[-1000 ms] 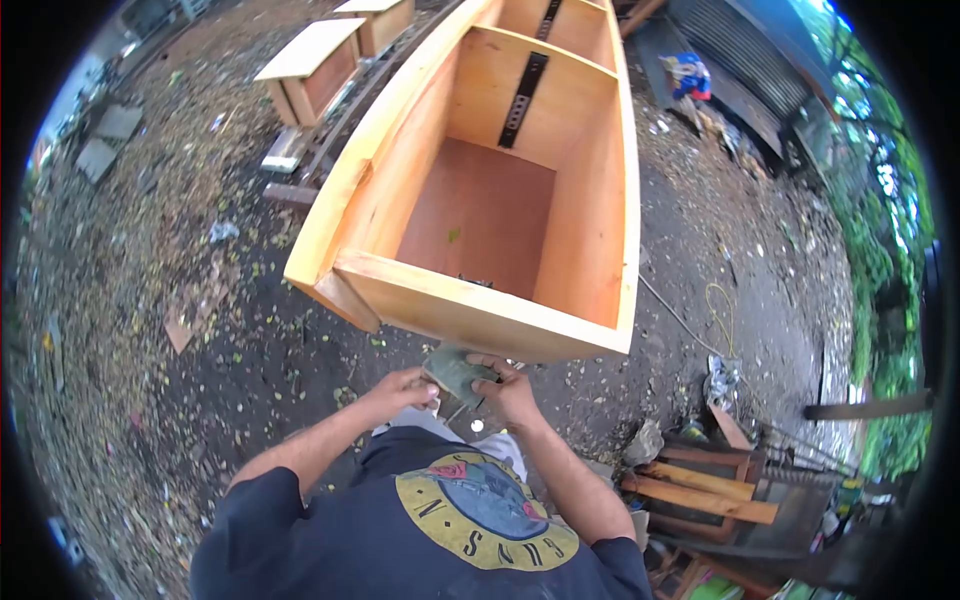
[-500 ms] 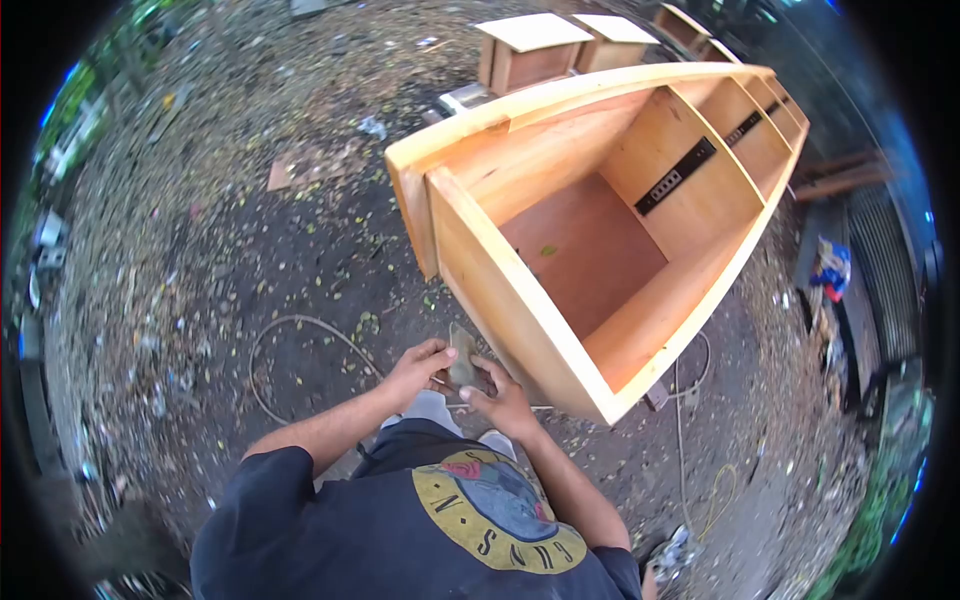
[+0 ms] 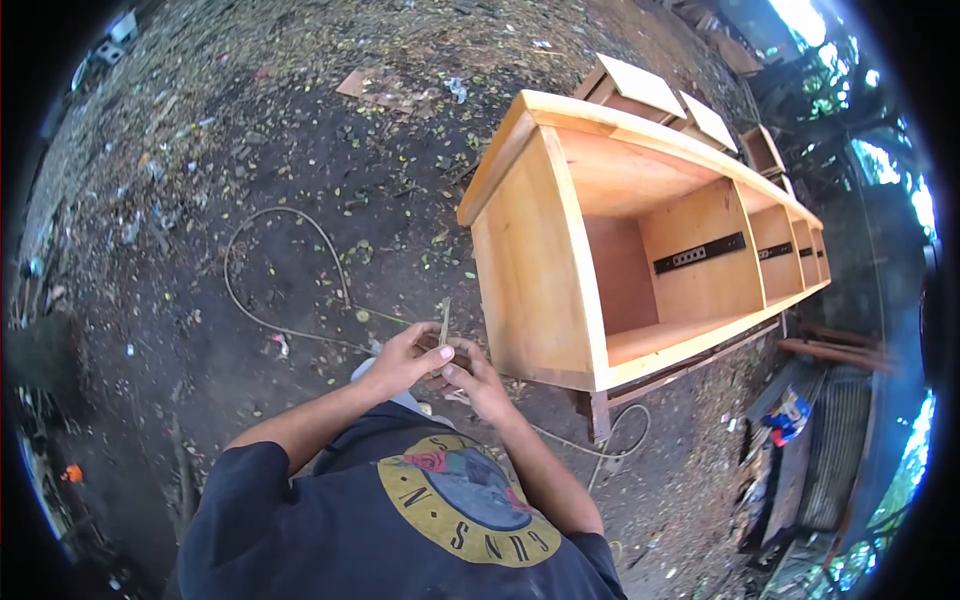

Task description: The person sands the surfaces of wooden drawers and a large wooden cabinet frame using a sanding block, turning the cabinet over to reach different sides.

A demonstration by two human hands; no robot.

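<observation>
— While both hands work at its near end, what lies furthest left of the cabinet?

— Bare dirt ground, with a pale cord looped on it, well to the cabinet's left.

— And nearer in?

— The left hand, just off the cabinet's near end panel. Its forearm comes up from the lower left with the wrist fairly straight. The fingers are curled in and pinch the lower part of a thin sheet. It may be abrasive paper, but it shows edge-on, so I cannot be sure.

— Where exactly is the sheet?

— It stands upright between the two hands, close to the cabinet's end panel but not touching it, held in the air above the ground.

— And the right hand?

— The right hand sits between the left hand and the cabinet, elbow bent. Its fingers are closed on the same sheet from the other side, their tips nearly meeting the left's.

— What could go wrong?

— As I judge it, both grips are fingertip pinches on a limp sheet. If either slackens, the sheet could drop into the dirt and pick up grit. The cord also runs in towards the feet by the cabinet's end, so a careless step could snag it.

— Anything past the cabinet?

— Small wooden boxes stand beyond its far side.
</observation>
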